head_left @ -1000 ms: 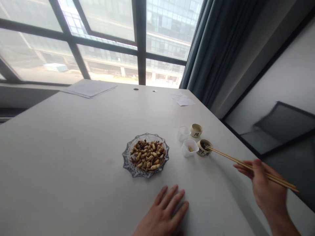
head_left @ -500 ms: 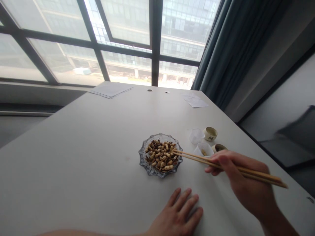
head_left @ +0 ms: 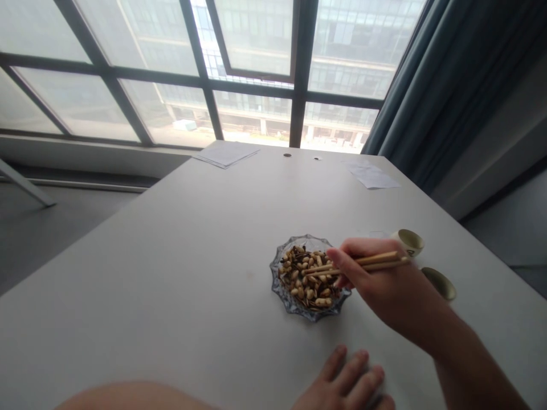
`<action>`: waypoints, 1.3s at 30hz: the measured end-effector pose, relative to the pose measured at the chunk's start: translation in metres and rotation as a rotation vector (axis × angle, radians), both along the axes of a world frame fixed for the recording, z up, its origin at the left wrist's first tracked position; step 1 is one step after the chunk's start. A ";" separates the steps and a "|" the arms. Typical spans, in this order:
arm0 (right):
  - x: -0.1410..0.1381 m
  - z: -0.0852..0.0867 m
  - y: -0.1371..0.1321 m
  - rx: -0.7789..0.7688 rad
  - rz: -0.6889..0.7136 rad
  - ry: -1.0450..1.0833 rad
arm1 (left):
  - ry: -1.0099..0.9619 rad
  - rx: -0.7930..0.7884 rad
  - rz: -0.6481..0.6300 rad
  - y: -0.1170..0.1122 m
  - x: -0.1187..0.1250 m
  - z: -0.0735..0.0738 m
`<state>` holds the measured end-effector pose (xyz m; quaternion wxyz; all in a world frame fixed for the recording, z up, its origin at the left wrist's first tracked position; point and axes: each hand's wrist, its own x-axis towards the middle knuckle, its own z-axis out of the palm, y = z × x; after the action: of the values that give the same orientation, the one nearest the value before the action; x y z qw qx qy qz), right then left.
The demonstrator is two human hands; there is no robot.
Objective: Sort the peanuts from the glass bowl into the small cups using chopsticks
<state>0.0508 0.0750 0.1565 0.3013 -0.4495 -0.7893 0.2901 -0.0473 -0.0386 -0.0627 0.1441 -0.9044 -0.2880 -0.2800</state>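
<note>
A cut-glass dish sits on the white table, heaped with shelled peanuts mixed with dark slivers. My right hand is shut on a pair of wooden chopsticks, and their tips reach over the dish among the peanuts. I cannot tell whether the tips pinch a peanut. My left hand rests flat on the table just below the dish, fingers apart and holding nothing. Its forearm runs along the bottom edge of the view.
Two small ceramic cups stand to the right of my right hand, with a clear plastic cup mostly hidden behind it. Papers lie near the table's far edge, below a large window and a dark curtain.
My right hand has moved left from beside the cups, bringing the chopstick tips from the dish's rim in among the peanuts. The view has turned, and my hand now hides the plastic cups.
</note>
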 end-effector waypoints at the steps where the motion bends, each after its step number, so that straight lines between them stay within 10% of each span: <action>1: 0.001 0.000 0.000 -0.014 0.043 -0.005 | 0.021 0.002 0.004 0.000 0.001 -0.001; 23: 0.014 -0.002 0.017 -0.054 0.279 0.065 | -0.018 0.039 0.061 -0.002 0.001 0.001; 39: 0.010 -0.007 0.010 0.102 0.070 0.023 | -0.015 0.036 0.052 -0.002 0.001 0.004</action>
<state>0.0608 0.0854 0.1491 0.3228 -0.4020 -0.8149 0.2650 -0.0461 -0.0410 -0.0585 0.1654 -0.8918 -0.3072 -0.2880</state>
